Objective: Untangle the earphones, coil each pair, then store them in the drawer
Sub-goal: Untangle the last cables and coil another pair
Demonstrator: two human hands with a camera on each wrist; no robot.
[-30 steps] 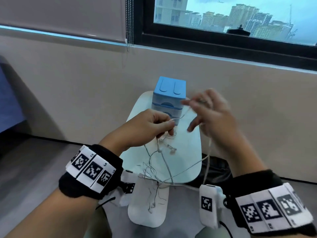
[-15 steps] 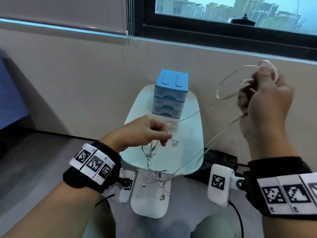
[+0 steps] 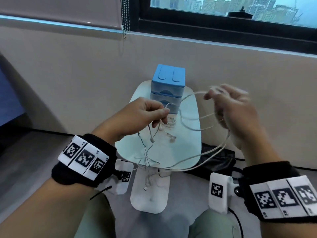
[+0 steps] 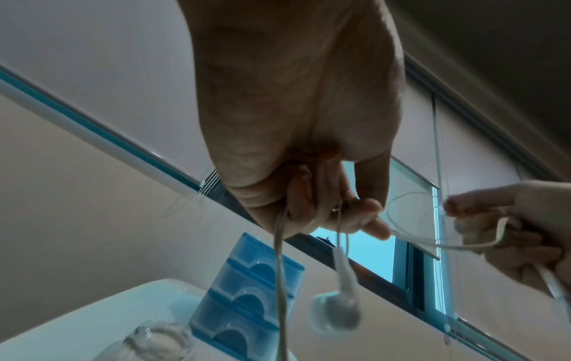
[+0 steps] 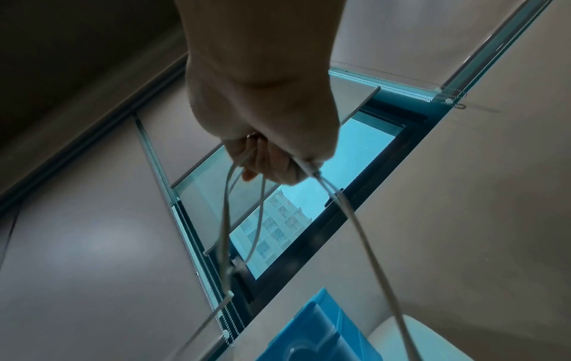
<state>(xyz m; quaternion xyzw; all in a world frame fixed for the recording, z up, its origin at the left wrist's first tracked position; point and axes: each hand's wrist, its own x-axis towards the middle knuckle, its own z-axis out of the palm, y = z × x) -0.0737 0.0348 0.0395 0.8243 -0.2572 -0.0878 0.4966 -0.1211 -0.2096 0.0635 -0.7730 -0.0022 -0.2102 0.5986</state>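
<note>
White earphones (image 3: 197, 166) hang in long loops between my hands above a small white table (image 3: 190, 148). My left hand (image 3: 161, 115) pinches the thin cables; two earbuds (image 3: 152, 139) dangle below it, one of them close up as an earbud (image 4: 338, 315) in the left wrist view. My right hand (image 3: 219, 107), blurred, grips several cable loops (image 5: 247, 202) in its curled fingers (image 5: 271, 168). Another pair (image 3: 172, 138) lies on the table by a small coil (image 3: 170, 122). The blue three-drawer unit (image 3: 168, 83) stands at the table's far end, all drawers pushed in.
Thin tangled cables (image 3: 147, 163) spill over the table's near edge toward its white base (image 3: 151, 198). A black bag (image 3: 219, 160) lies on the floor to the right. A beige wall and a window stand close behind the table. My knees are at the bottom.
My right hand, raised high to the right with the cable pulled out half a second ago, has come down and left toward the left hand. The left hand keeps its pinch.
</note>
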